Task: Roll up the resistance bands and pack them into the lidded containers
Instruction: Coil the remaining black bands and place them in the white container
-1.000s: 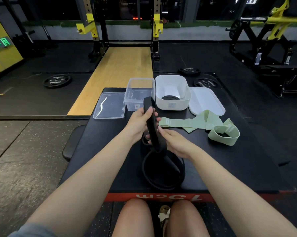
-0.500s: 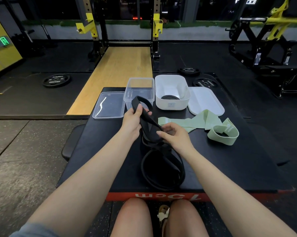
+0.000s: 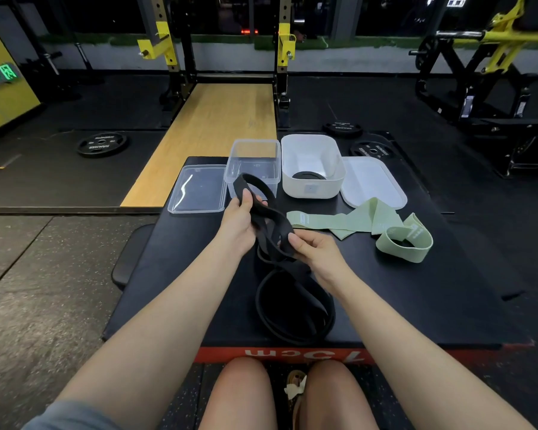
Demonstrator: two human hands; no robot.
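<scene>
A long black resistance band [image 3: 295, 302] lies looped on the black plyo box [image 3: 447, 290], its upper end lifted. My left hand [image 3: 239, 221] grips that upper loop near the clear container [image 3: 252, 166]. My right hand [image 3: 317, 249] pinches the band a little lower, to the right. A pale green band [image 3: 354, 220] lies flat to the right, its far end curled into a ring [image 3: 405, 240]. The white container [image 3: 312, 166] holds a rolled black band [image 3: 308, 175]. The clear container looks empty.
A clear lid [image 3: 198, 189] lies left of the clear container and a white lid [image 3: 373, 181] right of the white one. Weight plates [image 3: 101, 144] lie on the gym floor, with a squat rack [image 3: 224, 57] and wooden platform [image 3: 211, 128] behind. My knees are below the box's front edge.
The raised end of the black band has tipped from upright toward the left and opened into a loop. My right hand has shifted up along it to pinch nearer the left hand.
</scene>
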